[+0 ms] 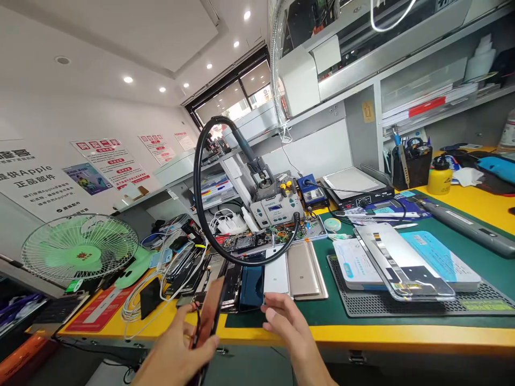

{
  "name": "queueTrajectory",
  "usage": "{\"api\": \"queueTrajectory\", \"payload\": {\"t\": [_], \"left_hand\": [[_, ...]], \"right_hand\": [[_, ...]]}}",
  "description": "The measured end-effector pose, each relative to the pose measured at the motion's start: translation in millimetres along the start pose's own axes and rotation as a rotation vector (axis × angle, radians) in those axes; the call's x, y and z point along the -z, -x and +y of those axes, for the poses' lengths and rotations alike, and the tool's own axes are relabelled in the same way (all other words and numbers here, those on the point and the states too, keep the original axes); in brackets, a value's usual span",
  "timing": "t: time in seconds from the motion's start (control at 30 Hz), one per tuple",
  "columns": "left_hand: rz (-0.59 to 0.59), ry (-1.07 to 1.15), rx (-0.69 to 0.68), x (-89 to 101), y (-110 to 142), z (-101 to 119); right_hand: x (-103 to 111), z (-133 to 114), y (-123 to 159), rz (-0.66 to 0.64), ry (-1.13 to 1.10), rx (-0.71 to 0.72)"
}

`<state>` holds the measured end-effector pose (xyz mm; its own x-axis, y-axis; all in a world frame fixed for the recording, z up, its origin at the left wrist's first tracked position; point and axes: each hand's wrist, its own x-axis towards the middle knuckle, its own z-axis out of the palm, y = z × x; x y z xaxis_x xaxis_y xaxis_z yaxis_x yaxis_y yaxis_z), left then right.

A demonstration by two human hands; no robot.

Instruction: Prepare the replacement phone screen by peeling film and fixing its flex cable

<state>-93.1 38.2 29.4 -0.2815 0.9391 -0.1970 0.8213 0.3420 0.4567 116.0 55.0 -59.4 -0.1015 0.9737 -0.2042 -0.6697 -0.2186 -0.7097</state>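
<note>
A dark smartphone is held edge-on and tilted above the near rim of the yellow-edged surface, gripped along its lower part by the left hand, whose fingers are closed around it. A thin dark cable or strap seems to hang beside the phone, though its attachment cannot be made out. The right hand is held just beside the phone, apart from it, fingers loosely spread and holding nothing.

Directly beyond the phone, a row of handsets and back covers is laid side by side on the green mat. A black hose is looped over them from the rework station. A white phone with a detached screen is set on a perforated pad to the right; a green desk fan stands at the left, beside coiled white cables.

Since the phone is gripped low and poised over the edge, it could be judged liable to slip and fall to the floor. The hanging cable might also be snagged on the crowded handsets, and one could be dragged off
</note>
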Motion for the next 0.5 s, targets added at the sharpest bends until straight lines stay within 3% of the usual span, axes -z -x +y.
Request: {"api": "queueTrajectory", "payload": {"t": [0.17,0.5], "left_hand": [[0.03,-0.243,0.024,17.3,-48,19],[0.034,-0.511,-0.059,-8.4,-100,62]], "right_hand": [[13,-7,9,-0.002,0.091,0.059],[33,-15,12,0.038,0.132,0.122]]}}
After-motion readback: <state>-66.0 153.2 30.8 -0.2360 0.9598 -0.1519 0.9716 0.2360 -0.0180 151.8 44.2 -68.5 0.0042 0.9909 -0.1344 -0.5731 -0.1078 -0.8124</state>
